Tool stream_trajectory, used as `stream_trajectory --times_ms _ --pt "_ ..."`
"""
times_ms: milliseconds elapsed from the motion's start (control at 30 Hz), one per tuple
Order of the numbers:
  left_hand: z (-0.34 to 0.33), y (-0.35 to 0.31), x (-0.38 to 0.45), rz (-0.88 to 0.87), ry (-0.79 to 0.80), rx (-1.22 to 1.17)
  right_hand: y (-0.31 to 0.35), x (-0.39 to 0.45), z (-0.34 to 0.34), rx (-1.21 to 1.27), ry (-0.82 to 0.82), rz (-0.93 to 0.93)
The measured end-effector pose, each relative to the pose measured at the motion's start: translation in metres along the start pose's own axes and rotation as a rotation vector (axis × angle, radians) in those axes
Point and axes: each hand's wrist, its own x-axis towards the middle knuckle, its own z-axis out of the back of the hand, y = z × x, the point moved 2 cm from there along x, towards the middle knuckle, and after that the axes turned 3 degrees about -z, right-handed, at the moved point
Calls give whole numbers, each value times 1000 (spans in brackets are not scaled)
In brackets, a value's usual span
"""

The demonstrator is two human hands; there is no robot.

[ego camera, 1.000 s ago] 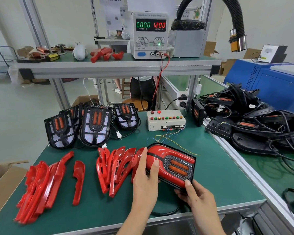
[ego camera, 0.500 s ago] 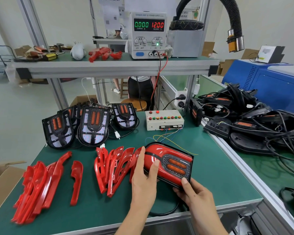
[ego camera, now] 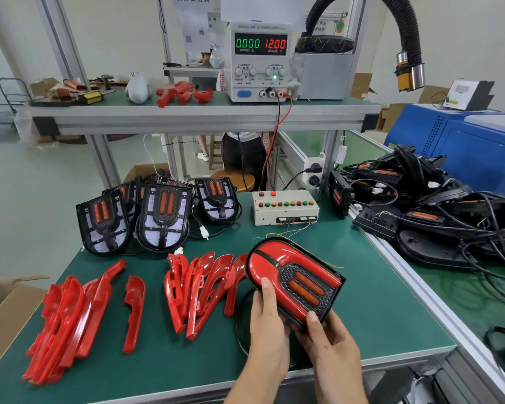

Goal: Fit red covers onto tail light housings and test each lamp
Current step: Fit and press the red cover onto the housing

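The assembled tail light (ego camera: pixel 292 279) sits tilted up off the green table (ego camera: pixel 376 310) at its front edge, red cover already seated on the black housing, two amber bars showing in the dark mesh window; both hands hold it. The left hand (ego camera: pixel 267 319) grips the near-left edge, its fingers (ego camera: pixel 267 290) curled up over the glossy red face; the right hand (ego camera: pixel 328 339) pinches the lower corner by the black rim, thumb on top.

It looks a light, stiff moulded shell; the polished red face is likely slippery and quick to show scratches or prints, so the matt black rim is the better hold, with pressure kept along the edges where the cover presumably snaps in rather than on the middle of the lens. A black cable looping under it and thin coloured wires behind could snag if it is swung round.

Just to its left loose red covers (ego camera: pixel 193 290) lean in a row, more heaped further left (ego camera: pixel 64 322); bare housings (ego camera: pixel 164 217) stand behind; beyond lies the button test box (ego camera: pixel 285 207); on the shelf above the power supply (ego camera: pixel 260 61) reads zero current, so no lamp seems to be drawing power yet.
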Motion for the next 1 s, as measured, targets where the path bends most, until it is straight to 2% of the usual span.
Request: stream_trajectory --times_ms 167,367,667,1000 --pt "3 8 5 -16 83 90 -7 -6 -4 21 -49 24" --pt "10 10 8 -118 46 162 -20 -8 -10 15 -94 18" --pt "5 4 6 -126 93 204 -10 -17 -20 171 -117 -32" --pt "9 3 10 -180 168 314 -8 -22 -20 121 -133 -89"
